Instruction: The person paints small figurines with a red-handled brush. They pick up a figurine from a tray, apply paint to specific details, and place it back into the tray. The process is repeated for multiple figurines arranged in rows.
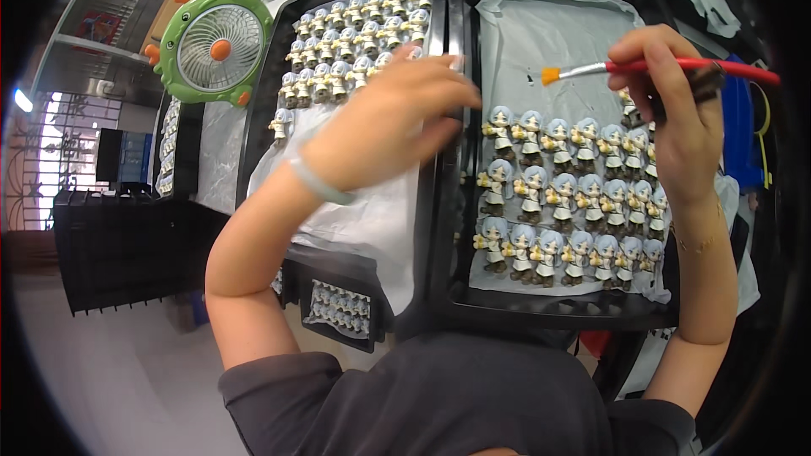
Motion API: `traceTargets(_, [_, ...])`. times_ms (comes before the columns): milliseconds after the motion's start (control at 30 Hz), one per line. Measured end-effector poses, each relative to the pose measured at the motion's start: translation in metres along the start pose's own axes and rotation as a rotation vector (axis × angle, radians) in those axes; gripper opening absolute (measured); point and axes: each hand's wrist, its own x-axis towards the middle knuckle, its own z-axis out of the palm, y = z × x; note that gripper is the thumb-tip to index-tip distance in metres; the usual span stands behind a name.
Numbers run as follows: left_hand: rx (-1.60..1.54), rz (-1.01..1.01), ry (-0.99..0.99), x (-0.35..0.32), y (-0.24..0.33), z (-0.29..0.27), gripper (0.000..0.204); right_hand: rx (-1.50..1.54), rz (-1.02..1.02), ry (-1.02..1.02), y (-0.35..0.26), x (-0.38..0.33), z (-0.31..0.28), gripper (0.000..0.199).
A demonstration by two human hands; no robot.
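My right hand (684,118) gripped one brush (583,72); left hand (389,122), open, overlapped two trays' edges (441,21); far-right paper (566,29) had room.

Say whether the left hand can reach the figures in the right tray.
Likely yes: the left hand appears near that tray's left edge, and nothing seems to cover the nearest figures; the right hand and brush are farther right.
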Motion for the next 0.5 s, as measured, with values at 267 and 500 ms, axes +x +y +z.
traceTargets(267, [0.409, -0.109, -0.79, 0.085, 0.017, 0.06, 0.022, -0.062, -0.104, -0.08, 0.022, 0.007, 0.006, 0.024])
traceTargets(500, [0.473, 0.065, -0.154, 0.064, 0.016, 0.054, 0.018, 0.003, -0.059, -0.051, 0.024, 0.008, 0.0, 0.026])
